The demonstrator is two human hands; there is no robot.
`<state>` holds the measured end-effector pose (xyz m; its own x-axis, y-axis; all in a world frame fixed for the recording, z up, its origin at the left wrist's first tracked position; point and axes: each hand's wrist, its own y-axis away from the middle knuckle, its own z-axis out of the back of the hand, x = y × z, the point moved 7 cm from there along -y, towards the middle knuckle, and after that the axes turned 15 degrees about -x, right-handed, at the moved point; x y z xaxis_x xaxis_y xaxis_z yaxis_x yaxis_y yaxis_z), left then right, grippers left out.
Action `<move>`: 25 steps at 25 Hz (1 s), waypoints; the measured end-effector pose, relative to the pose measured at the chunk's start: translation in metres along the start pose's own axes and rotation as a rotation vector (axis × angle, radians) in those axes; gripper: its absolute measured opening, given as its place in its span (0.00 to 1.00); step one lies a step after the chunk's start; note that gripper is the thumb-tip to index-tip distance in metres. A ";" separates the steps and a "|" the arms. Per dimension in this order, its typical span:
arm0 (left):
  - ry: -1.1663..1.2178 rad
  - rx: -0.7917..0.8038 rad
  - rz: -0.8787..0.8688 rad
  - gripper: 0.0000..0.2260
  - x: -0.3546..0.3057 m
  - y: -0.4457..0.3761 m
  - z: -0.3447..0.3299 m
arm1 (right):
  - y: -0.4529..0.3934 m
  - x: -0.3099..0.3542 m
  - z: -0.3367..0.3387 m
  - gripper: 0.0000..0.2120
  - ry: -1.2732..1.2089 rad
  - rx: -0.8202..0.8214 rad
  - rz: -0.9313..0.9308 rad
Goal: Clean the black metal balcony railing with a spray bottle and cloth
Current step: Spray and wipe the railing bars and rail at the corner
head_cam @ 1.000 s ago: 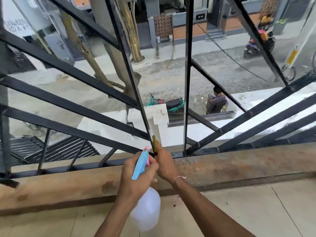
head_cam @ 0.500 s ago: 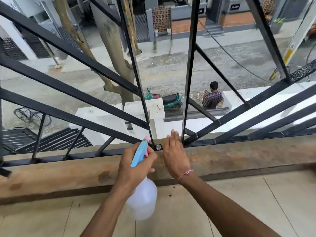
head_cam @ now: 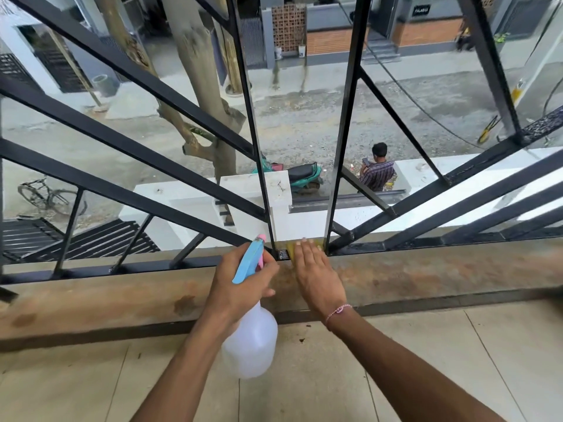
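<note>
An upstairs home balcony, probably: black railing (head_cam: 189, 166), tiled floor (head_cam: 426, 360), street (head_cam: 304, 117) below.

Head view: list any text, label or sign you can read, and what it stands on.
Dark sign on the grey building wall across the street: white lettering, too blurred to read.
Spray bottle gripped by the left hand: no label visible.
Nothing else carries readable text.
</note>
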<state>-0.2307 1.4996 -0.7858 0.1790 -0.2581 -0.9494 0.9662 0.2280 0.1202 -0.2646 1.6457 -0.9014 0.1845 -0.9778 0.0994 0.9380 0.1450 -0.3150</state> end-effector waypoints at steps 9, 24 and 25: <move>-0.194 0.161 0.059 0.02 0.034 0.011 -0.018 | 0.066 -0.017 0.002 0.23 -0.777 -0.366 -0.788; -0.148 0.156 0.061 0.02 0.021 0.017 -0.019 | -0.006 -0.029 -0.086 0.10 -0.876 0.024 -0.862; -0.149 0.151 0.062 0.03 0.020 0.017 -0.018 | -0.003 -0.026 -0.083 0.08 -0.860 -0.019 -0.864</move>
<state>-0.2138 1.5150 -0.8079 0.2535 -0.3859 -0.8870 0.9673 0.1076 0.2297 -0.2964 1.6583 -0.9812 -0.3569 -0.3313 0.8734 0.8450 -0.5131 0.1506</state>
